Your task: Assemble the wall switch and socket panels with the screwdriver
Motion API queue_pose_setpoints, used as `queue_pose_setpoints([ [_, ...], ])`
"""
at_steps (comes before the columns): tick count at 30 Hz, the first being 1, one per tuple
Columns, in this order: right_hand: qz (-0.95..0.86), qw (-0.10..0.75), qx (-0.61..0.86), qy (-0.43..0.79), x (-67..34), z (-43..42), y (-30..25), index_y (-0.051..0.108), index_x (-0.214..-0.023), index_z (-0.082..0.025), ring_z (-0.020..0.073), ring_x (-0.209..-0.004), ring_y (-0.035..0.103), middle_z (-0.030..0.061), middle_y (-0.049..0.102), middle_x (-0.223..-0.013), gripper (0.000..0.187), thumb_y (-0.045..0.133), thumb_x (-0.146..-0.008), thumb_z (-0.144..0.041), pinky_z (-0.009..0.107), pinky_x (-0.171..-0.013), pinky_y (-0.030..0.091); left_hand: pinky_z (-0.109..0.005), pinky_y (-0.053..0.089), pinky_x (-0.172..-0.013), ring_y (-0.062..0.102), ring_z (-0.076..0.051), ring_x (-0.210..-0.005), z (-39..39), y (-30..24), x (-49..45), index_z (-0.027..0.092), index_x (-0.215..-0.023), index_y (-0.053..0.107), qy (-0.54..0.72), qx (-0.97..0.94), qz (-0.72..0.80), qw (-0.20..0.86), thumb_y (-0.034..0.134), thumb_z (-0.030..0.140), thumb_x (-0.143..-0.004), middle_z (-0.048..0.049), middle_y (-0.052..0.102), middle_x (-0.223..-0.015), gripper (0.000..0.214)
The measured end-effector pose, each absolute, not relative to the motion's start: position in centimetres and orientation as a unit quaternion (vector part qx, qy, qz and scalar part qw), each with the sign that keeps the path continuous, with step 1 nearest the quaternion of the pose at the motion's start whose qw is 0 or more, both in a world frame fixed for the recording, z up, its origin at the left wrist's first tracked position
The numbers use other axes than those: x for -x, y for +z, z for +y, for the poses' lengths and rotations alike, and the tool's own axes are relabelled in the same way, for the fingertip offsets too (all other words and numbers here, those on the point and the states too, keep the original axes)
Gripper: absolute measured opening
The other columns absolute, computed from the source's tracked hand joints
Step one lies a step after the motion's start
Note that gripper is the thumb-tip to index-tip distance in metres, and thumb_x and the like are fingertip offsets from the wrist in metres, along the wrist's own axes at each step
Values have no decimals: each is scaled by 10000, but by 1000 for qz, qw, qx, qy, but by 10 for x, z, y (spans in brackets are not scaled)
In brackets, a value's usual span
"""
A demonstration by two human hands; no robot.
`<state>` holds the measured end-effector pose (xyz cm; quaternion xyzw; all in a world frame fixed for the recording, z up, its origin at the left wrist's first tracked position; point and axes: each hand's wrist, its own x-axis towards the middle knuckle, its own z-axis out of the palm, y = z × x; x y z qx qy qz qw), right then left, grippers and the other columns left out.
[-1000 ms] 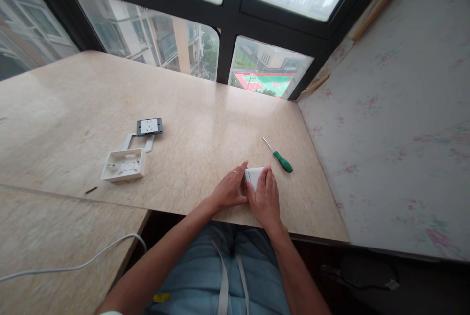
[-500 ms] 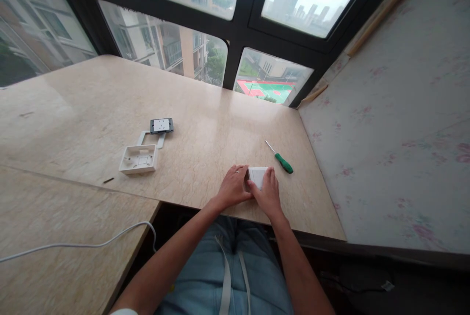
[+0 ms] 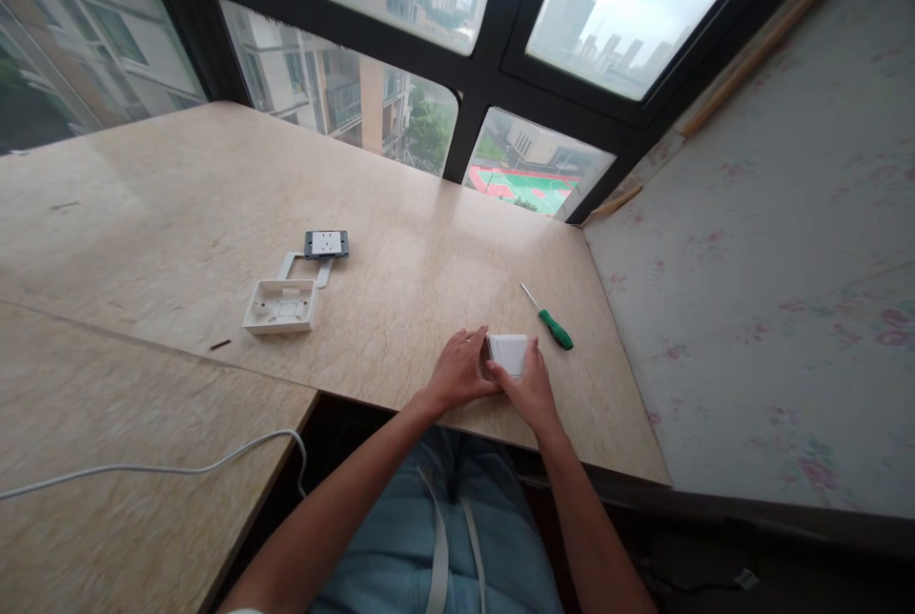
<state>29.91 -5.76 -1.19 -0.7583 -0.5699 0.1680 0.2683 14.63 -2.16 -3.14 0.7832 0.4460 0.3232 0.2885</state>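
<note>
Near the counter's front edge, my left hand [image 3: 461, 371] and my right hand [image 3: 530, 387] hold a white wall switch [image 3: 508, 353] between them. It looks like a small block with a smooth rectangular face and a thin seam along its left side. The left fingers and thumb curve around its left side. My right hand grips the right side, with its thumb reaching across the near edge. Fingers hide both ends and part of the bottom. A screwdriver [image 3: 551, 323] with a green handle lies just beyond my right hand, its tip pointing toward the window.
To the left lie an open white mounting box [image 3: 281, 307], a white frame [image 3: 288, 265] and a socket module [image 3: 327, 244] resting on the frame. A small dark strip [image 3: 220, 345] is near the counter's joint. A white cable [image 3: 164, 471] crosses the lower left. Windows and a papered wall [image 3: 772, 309] bound the counter.
The camera view has shifted slightly, so everything sits a little differently in the picture. Both hands keep hold of the switch, and my right fingertips have slid off its far edge toward its right side.
</note>
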Motion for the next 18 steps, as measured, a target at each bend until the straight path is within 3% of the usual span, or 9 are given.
queue_pose_setpoints([
  [3,-544,298,762,187,-300,-61,-12,258,-1524,-53,402,-1395,392,261,437,-1486,1124,675,-677,-664,518,-1123,337,-560,403,-1088,539,-377,-1277,-23,-32,-145,126,-1467,338,352,-783,426,286,808,431,-618,-209,575,-1357,1018],
  [8,-508,346,754,229,-296,-69,-6,261,-1525,-31,391,-1449,318,280,340,-1551,1168,686,-659,-691,522,-1169,274,-545,482,-991,601,-363,-1192,-27,-31,-143,141,-1491,266,389,-787,395,270,788,421,-684,-220,592,-1318,1000],
  [13,-472,380,738,295,-297,-78,0,191,-1556,-75,355,-1478,285,235,263,-1604,1214,742,-642,-653,498,-1189,263,-523,473,-1014,563,-351,-1256,-33,-28,-141,173,-1506,227,418,-809,355,214,755,449,-746,-210,571,-1360,966],
  [18,-466,442,707,297,-299,-87,0,298,-1521,-145,345,-1439,367,197,371,-1563,1050,764,-684,-576,510,-1158,327,-497,467,-1029,562,-342,-1264,-35,-26,-143,161,-1502,241,423,-836,316,152,712,439,-796,-211,583,-1351,893],
])
